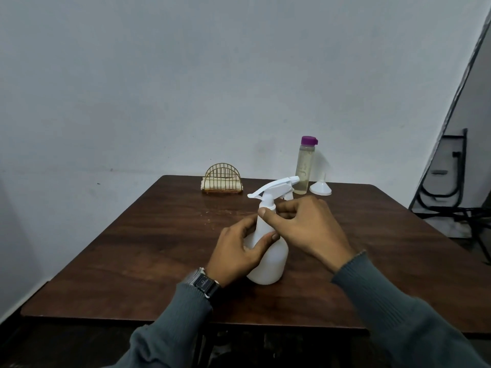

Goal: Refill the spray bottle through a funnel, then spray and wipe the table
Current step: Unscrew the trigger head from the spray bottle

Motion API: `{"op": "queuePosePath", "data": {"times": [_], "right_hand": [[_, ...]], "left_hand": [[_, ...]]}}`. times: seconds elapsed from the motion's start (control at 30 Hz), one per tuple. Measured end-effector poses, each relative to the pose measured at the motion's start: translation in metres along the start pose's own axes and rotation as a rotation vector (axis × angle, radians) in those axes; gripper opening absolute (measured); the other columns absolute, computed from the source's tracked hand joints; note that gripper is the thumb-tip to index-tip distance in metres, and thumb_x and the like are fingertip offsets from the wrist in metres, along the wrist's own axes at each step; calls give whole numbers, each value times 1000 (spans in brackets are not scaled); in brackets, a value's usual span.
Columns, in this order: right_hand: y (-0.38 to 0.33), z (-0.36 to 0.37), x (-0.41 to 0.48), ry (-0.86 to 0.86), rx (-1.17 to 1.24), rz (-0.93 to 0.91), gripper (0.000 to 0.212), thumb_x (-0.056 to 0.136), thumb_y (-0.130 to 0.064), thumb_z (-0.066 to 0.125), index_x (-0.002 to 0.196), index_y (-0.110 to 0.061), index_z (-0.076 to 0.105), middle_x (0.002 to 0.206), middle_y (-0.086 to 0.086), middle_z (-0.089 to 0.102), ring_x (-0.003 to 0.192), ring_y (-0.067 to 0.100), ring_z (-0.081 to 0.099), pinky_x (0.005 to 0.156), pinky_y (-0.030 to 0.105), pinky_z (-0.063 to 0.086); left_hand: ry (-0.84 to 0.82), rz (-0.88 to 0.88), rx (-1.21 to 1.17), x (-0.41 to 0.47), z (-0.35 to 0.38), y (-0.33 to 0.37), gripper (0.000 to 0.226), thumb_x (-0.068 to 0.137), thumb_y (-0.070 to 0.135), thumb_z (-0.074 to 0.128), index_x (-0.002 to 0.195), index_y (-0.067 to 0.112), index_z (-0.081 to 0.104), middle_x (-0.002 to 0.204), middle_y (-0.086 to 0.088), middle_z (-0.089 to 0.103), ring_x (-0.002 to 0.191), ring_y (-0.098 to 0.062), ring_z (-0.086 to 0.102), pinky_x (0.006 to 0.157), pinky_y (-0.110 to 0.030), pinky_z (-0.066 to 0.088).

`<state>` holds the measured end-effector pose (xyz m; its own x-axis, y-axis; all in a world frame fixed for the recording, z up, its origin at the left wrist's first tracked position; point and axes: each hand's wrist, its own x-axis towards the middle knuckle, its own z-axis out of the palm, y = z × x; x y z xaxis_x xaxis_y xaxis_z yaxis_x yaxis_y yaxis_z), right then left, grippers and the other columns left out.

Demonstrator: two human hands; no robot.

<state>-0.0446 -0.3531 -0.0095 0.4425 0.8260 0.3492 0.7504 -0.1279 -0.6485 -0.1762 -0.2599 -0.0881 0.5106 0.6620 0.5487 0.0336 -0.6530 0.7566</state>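
Note:
A white spray bottle (271, 261) stands upright near the middle of the dark wooden table (132, 248), its white trigger head (273, 187) pointing right. My left hand (239, 251) wraps around the bottle's body. My right hand (305, 227) grips the neck just under the trigger head, thumb in front. At the back right stands a clear refill bottle (304, 168) with a purple cap and pale liquid. Beside it a white funnel (320, 187) rests upside down on the table.
A gold wire napkin holder (222, 179) with folded white cloths stands at the back edge, close to the pale wall. A black metal frame (451, 181) leans at the far right beyond the table. A watch sits on my left wrist.

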Motion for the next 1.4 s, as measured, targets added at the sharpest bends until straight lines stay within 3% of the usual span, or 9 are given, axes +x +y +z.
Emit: {"op": "queuePosePath", "data": {"times": [0.07,0.27,0.4,0.57,0.77,0.9,0.97,1.17,1.4], "right_hand": [[2,-3,-1,24,37,15,32,88,-47,77,108,-22,82,104,-11,79,80,-7,65,69,13,52],[8,-1,-3,72,29,18,19,94,-20,72,109,-23,82,106,-4,82,96,6,75,88,29,61],[-3,6,-10,97,118,6,29,87,-34,81,114,-24,80,103,-11,80,96,0,74,88,29,62],[-11,17,-10,145,116,14,36,76,-56,84,85,-21,82,74,-5,77,76,4,72,70,35,61],[3,8,-3,65,210,80,23,86,-40,82,106,-29,82,95,-8,82,84,-2,74,78,28,62],[10,11,-2,35,245,57,31,84,-37,66,113,-42,74,105,-6,82,98,8,77,88,42,64],[6,11,-5,42,253,69,28,89,-34,71,116,-33,78,105,-8,81,99,4,75,90,38,63],[-8,19,-9,151,117,22,35,75,-57,84,85,-24,83,72,-7,78,75,0,73,72,35,62],[-4,13,-2,17,71,-25,24,98,-36,63,84,-18,70,76,-7,71,78,11,68,72,35,54]], "left_hand": [[6,-9,-5,0,1,-1,41,91,39,75,130,27,69,120,18,74,111,7,67,95,-31,58],[31,1,5,-1,3,-3,39,91,39,76,128,28,70,118,19,75,109,7,67,93,-30,57],[44,-3,1,-1,4,-5,41,91,39,75,129,24,69,116,16,76,108,6,68,91,-27,58],[29,-46,35,2,4,-7,39,87,38,78,120,19,72,97,27,70,96,19,64,81,-10,53],[24,-18,-36,1,3,-4,45,86,47,75,128,31,69,116,21,75,109,5,68,94,-32,58],[33,-17,-32,0,4,-4,43,86,44,77,127,30,70,117,19,75,109,5,68,95,-34,59],[40,-12,-30,0,4,-3,44,86,46,76,127,30,70,117,19,75,108,5,69,94,-33,59],[73,-41,20,0,5,-5,45,82,50,74,120,26,71,107,17,76,103,7,69,91,-31,58],[44,-9,-52,-1,4,2,45,84,52,71,126,34,68,115,20,75,108,6,68,92,-31,58]]}}
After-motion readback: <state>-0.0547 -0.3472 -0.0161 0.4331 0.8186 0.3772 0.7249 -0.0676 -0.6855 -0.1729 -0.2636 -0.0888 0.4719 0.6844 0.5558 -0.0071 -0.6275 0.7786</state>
